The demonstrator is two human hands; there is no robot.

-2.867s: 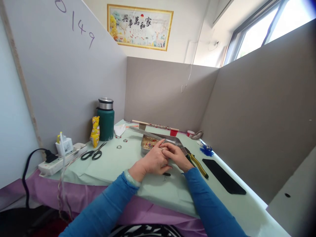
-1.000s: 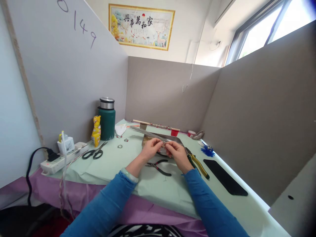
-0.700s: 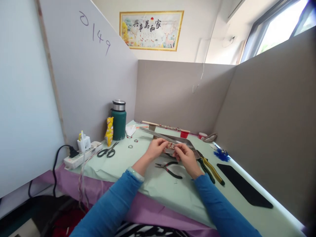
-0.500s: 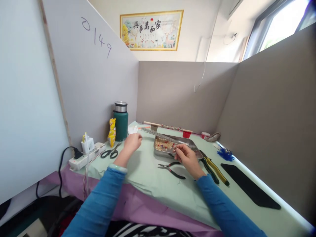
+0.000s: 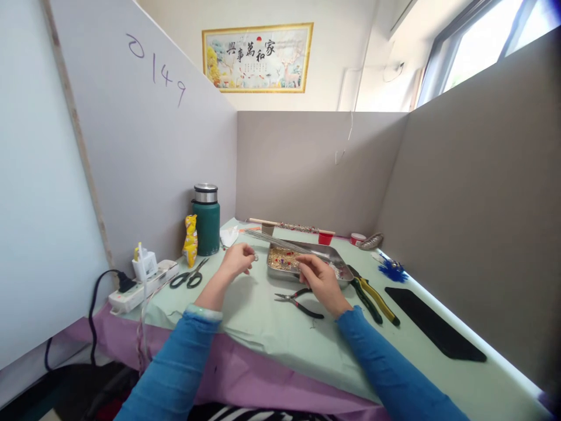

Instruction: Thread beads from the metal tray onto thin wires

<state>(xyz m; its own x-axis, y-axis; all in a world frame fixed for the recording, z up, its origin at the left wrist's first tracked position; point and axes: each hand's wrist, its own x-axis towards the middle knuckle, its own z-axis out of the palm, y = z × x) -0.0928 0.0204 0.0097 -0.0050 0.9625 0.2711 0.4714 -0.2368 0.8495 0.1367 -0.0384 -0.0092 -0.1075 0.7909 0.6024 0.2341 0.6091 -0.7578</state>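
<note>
My left hand (image 5: 239, 261) is raised just left of the metal tray (image 5: 280, 273). Its thumb and index finger pinch a tiny pale thing too small to name. Over the tray's near edge, my right hand (image 5: 323, 283) has its thumb and fingertips pressed together; whatever lies between them cannot be made out. Gold beads (image 5: 280, 257), with some red and dark ones among them, fill the tray's left part. A bundle of thin metal wires (image 5: 280, 241) rests across the tray. Small pliers (image 5: 302, 300) with red and black handles lie spread on the cloth below my right hand.
Left stand a green flask (image 5: 207, 225), a yellow packet (image 5: 190, 241), scissors (image 5: 189, 278) and a power strip (image 5: 142, 286). Right lie yellow-green pliers (image 5: 372, 295), a black flat piece (image 5: 433, 323) and a blue feathery ornament (image 5: 393, 270). A red cup (image 5: 325, 238) stands behind the tray.
My left hand has come right, closer to the tray, and turned so that its pinched fingertips show. My right hand stays near the tray's front edge. The whole view has shifted slightly.
</note>
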